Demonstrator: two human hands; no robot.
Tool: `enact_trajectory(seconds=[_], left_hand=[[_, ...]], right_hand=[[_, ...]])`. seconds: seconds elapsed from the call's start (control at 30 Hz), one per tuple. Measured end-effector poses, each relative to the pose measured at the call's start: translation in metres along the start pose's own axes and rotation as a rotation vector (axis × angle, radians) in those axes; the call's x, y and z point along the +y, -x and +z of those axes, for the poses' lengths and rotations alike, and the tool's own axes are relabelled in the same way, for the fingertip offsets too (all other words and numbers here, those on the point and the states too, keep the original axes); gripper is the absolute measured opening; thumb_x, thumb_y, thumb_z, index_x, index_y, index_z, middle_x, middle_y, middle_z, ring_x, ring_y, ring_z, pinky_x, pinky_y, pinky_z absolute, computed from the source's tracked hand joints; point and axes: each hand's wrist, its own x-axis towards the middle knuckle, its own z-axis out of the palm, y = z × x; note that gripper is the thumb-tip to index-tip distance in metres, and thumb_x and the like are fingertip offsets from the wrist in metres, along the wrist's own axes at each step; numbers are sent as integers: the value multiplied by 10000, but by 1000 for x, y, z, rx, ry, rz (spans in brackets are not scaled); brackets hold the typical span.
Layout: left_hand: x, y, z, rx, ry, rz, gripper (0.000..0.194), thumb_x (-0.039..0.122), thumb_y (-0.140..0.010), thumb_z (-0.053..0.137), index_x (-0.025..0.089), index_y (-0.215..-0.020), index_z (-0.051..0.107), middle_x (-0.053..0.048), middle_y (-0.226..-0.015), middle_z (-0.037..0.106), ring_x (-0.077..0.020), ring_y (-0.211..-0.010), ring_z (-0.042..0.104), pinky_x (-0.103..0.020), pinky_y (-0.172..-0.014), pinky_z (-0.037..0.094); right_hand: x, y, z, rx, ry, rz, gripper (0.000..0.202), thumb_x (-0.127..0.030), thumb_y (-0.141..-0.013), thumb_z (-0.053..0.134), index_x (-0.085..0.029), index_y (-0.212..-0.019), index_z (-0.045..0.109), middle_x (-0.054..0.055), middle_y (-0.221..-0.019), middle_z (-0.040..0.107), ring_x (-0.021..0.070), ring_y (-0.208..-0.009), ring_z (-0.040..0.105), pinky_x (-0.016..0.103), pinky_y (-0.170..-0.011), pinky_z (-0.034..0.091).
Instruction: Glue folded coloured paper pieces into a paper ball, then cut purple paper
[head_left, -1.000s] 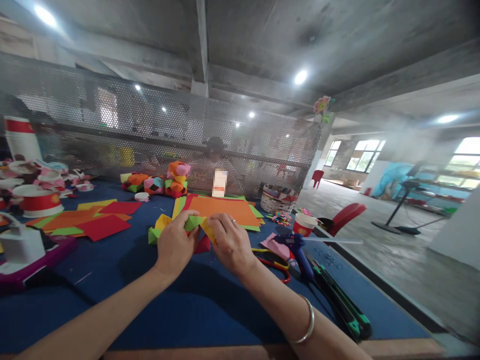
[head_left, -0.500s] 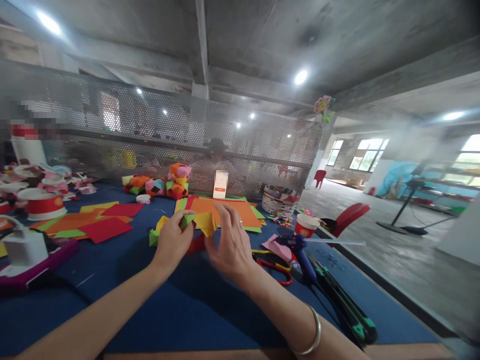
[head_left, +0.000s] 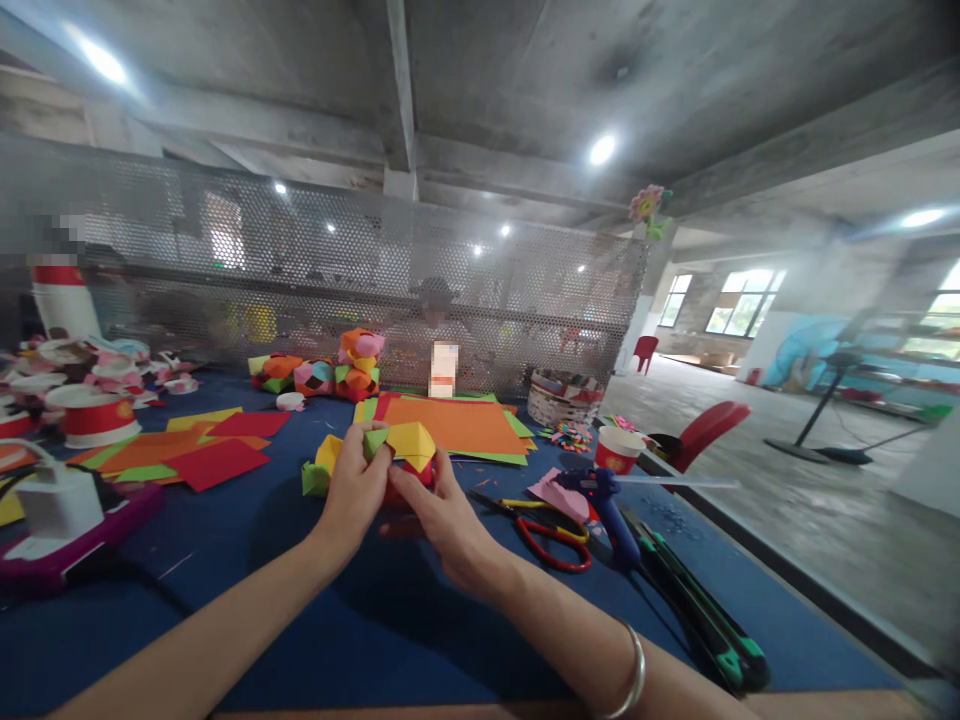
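Both hands are closed around a folded-paper piece (head_left: pixel 409 444) in yellow, green and red, held just above the blue table (head_left: pixel 315 640). My left hand (head_left: pixel 352 490) grips its left side, with a green fold showing by the thumb. My right hand (head_left: pixel 442 510) presses its right side, thumb at the red part and fingers curled round the far edge. Yellow and green folded paper (head_left: pixel 319 470) shows left of my left hand; whether it joins the held piece I cannot tell. Behind the hands lies a stack of coloured paper (head_left: pixel 450 425), orange on top.
To the right lie scissors (head_left: pixel 555 545), a blue glue gun (head_left: pixel 611 510), a black-green cutter (head_left: pixel 697 600) and a paper cup (head_left: pixel 619 450). Finished paper balls (head_left: pixel 360 365), loose sheets (head_left: pixel 217 460) and a purple power strip (head_left: pixel 120 530) are to the left. A perforated screen (head_left: pixel 480 270) stands behind.
My right hand has come down from raised, spread fingers and closed on the piece's right side. The yellow part now sits flatter and more of the scissors shows.
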Motion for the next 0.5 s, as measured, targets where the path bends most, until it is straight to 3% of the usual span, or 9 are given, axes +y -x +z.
enact_trajectory(seconds=[0.17,0.37,0.43,0.5], left_hand=[[2,6,4,-77,9,-39,329,342,-776,582,221,-1081,556,-73,-1094,679,-255,-1042,679,-433,-964,557],[6,4,-2,-202,43,29,558,382,-735,653,203,-1240,499,-156,-1362,606,-313,-1347,558,-514,-1168,421],[7,-2,-9,-219,-4,89,593,421,-774,652,210,-1307,499,-174,-1472,540,-337,-1421,495,-547,-1180,404],[9,-8,-18,-292,-108,220,645,468,-809,667,238,-1389,502,-158,-1543,490,-351,-1465,446,-569,-1190,392]], right_hand=[[-5,-3,-3,96,51,-25,514,-379,-781,777,-251,-1190,492,28,-1108,670,169,-843,691,249,-559,593],[-13,-10,-16,135,130,-7,421,-254,-767,740,-231,-1127,523,25,-1045,664,181,-840,696,272,-569,601],[-11,-14,-23,96,175,-10,408,-243,-742,745,-222,-1092,535,11,-978,659,177,-791,685,278,-561,591],[-5,-18,-31,64,257,-111,386,-238,-714,760,-217,-1043,560,2,-907,663,178,-738,670,284,-548,569]])
